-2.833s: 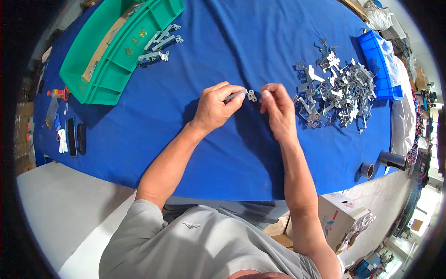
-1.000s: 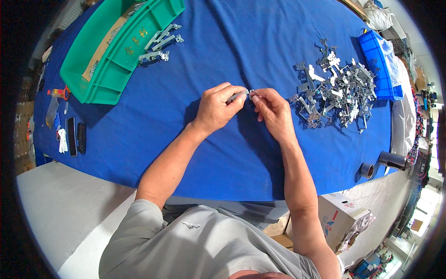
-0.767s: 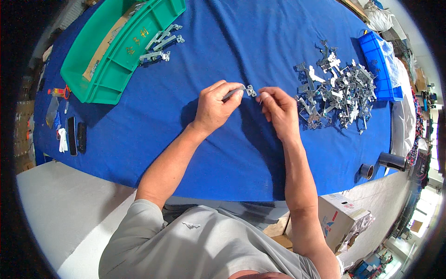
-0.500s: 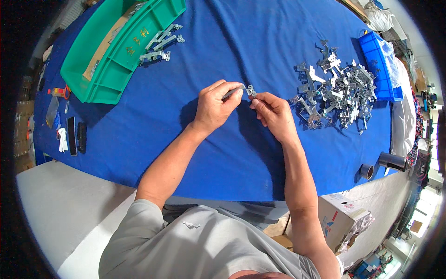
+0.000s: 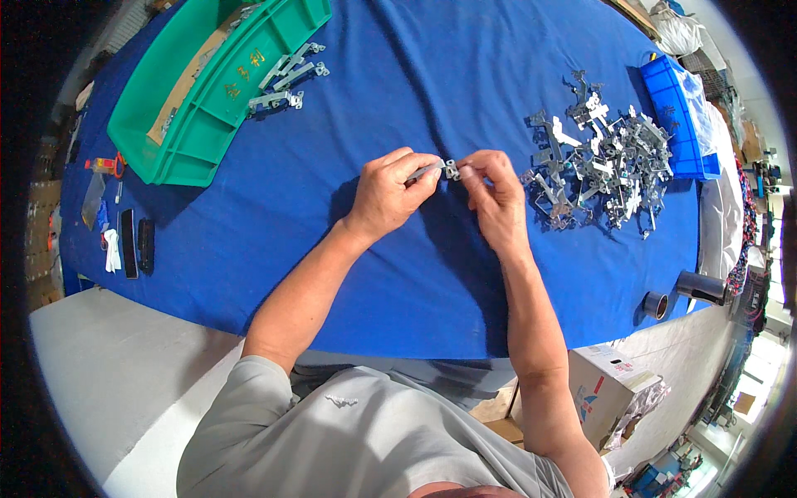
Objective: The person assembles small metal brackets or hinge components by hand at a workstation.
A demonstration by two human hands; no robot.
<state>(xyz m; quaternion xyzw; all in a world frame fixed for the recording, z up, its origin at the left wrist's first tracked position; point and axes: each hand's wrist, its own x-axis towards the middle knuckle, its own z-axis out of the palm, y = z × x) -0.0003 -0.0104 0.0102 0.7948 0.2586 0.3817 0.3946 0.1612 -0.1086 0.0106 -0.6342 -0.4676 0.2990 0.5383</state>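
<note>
Over the middle of the blue-covered table, a small silvery metal bracket [image 5: 451, 169] is pinched between the thumb and fingers of my left hand [image 5: 389, 191]. Its strip-like part runs into that grip and is mostly hidden, while the end with holes sticks out to the right. My right hand [image 5: 496, 195] is closed at this holed end, thumb and forefinger pressed together against it; the fingertips are slightly blurred. To the right lies a large loose heap of similar metal brackets [image 5: 610, 166]. Several more brackets [image 5: 286, 76] rest in a small group beside the green bin.
A green plastic bin [image 5: 193, 158] stands at the far left, with cardboard and metal parts inside. Beyond the heap is a blue crate [image 5: 677, 116] with clear plastic. Metal cylinders [image 5: 701, 288] sit at the right edge; black strips [image 5: 129, 242] lie at the left.
My right hand has shifted slightly right and turned, with its fingers now more upright at the bracket's end. The left hand and bracket have barely moved.
</note>
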